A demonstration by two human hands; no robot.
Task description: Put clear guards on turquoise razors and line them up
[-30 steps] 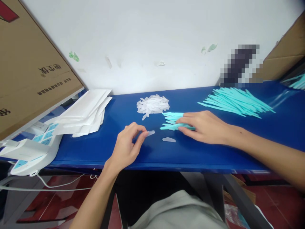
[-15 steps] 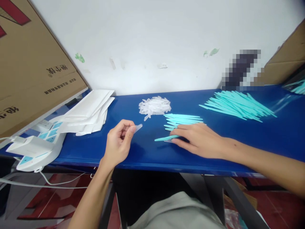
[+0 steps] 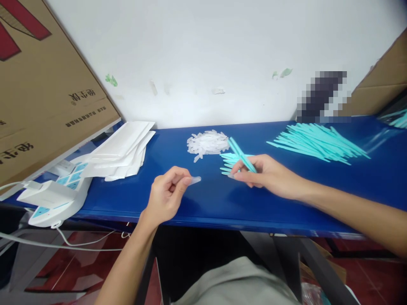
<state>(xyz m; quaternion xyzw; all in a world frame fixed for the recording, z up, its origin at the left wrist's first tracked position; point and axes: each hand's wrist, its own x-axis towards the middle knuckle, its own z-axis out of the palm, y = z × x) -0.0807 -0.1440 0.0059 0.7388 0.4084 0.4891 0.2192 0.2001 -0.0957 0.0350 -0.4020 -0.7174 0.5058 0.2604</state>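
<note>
My left hand (image 3: 168,192) pinches a small translucent plastic sleeve (image 3: 196,180) between thumb and fingertips, its free end pointing right. Held across the fingers of my right hand (image 3: 273,176) is a slim teal stick (image 3: 239,152), seemingly with another beside it, tilted up to the left. Another small translucent sleeve (image 3: 231,176) sticks out at the right fingertips. Behind that hand, and partly hidden by it, lies a row of teal sticks (image 3: 227,162). A heap of translucent sleeves (image 3: 208,143) sits on the blue table (image 3: 203,207) beyond both hands.
A larger pile of teal sticks (image 3: 321,142) lies at the right. White paper packets (image 3: 121,148) are stacked at left, near a power strip (image 3: 76,192) with a plugged-in adapter (image 3: 47,195). A big cardboard box (image 3: 57,72) leans at left; the white wall (image 3: 197,55) closes the back.
My right hand has lifted off the table and turned, raising the teal stick from lying flat to a steep tilt. My left hand has shifted slightly right and down in view, still pinching its sleeve.
</note>
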